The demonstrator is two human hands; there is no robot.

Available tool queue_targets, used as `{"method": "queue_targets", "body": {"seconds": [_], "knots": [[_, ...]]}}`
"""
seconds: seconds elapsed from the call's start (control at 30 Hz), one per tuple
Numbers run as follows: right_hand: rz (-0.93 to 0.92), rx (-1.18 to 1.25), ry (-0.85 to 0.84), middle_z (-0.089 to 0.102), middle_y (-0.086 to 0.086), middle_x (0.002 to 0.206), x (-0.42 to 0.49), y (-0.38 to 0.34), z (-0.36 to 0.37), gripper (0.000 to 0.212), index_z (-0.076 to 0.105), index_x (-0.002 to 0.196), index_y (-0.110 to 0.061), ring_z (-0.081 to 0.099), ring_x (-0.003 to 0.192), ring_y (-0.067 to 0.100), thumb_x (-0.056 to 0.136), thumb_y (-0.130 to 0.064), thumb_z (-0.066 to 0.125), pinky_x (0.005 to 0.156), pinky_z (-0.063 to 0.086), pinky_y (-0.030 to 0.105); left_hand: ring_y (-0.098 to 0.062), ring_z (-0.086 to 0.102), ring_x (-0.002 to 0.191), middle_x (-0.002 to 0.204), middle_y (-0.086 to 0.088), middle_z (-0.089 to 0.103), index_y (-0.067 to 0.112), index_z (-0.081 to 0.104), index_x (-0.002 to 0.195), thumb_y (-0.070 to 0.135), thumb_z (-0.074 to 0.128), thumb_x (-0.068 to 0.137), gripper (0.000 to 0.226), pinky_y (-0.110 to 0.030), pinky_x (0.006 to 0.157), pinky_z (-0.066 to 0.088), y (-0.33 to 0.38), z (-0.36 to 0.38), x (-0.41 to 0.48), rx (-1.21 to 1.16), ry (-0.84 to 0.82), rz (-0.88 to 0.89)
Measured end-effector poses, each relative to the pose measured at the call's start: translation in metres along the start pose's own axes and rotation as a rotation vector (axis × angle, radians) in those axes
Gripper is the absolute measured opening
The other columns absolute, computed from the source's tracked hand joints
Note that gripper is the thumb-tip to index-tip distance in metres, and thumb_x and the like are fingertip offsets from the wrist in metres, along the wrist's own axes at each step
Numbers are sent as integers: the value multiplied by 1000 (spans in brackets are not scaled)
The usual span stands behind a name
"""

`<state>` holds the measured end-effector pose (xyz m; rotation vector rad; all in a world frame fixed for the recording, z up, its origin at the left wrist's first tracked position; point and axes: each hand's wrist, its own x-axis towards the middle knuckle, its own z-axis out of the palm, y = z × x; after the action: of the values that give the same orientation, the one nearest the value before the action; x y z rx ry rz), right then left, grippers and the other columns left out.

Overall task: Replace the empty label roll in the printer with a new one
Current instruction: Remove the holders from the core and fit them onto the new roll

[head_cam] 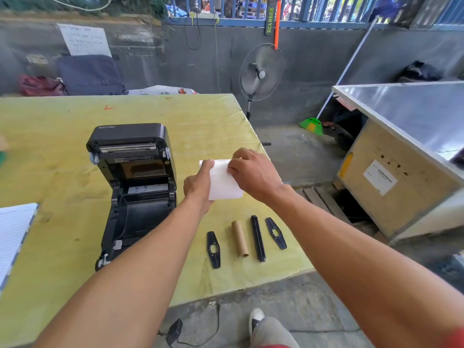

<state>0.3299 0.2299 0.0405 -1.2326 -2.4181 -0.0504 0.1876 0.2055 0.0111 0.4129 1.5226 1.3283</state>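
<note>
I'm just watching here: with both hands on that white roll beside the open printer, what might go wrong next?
Three things, possibly. The new label roll, gripped by the left hand and right hand, might unwind if the loose end slips. The spindle bar, two end guides and empty cardboard core lie near the table edge; a forearm might knock them off. The printer stands open, so dust could get in.

Both bare arms stretch forward, nearly meeting. Left hand (198,187) grips the white label roll (223,182) from its left side, thumb up along it; right hand (253,172) clamps over its right edge, fingers curled down.
</note>
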Motion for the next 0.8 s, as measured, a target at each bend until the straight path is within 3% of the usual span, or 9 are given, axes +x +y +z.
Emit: {"method": "queue_targets", "body": {"seconds": [0.13,0.33,0.5,0.57,0.67,0.8], "knots": [[124,88,-35,68,10,103,2,5,-7,25,70,103,-8,60,94,32,97,-17,47,76,51,42,-24,61,76,93,-7,61,15,56,85,46,71,78,35,-40,80,57,-1,6,3,45,-8,16],[388,429,-119,74,2,94,14,44,-8,22,66,90,-14,67,80,28,92,-11,45,73,57,41,-29,62,83,99,-11,63,12,60,84,45,72,76,36,-36,72,52,-13,23,23,62,2,25],[410,473,-174,68,-17,76,30,79,-3,22,62,83,-16,70,74,29,92,-7,44,60,54,35,-29,64,88,105,-10,65,12,63,92,51,70,64,48,-35,69,53,-26,36,31,46,14,-20],[402,469,-189,71,-6,83,38,92,4,22,64,88,-13,70,76,31,94,-9,44,58,53,34,-29,65,86,103,-10,65,13,63,91,50,71,64,47,-33,67,53,-32,39,36,22,37,-33],[404,447,-184,72,6,95,49,109,17,23,65,94,-11,68,80,33,94,-13,42,73,57,41,-29,65,84,100,-9,65,14,63,90,48,72,66,43,-36,71,53,-39,40,43,17,71,-50],[289,218,-243,71,13,104,50,125,36,27,67,103,-7,63,90,39,100,-20,43,77,53,40,-29,64,84,97,-8,66,15,62,88,42,71,79,30,-38,77,54,-49,34,56,30,137,-63]]}}
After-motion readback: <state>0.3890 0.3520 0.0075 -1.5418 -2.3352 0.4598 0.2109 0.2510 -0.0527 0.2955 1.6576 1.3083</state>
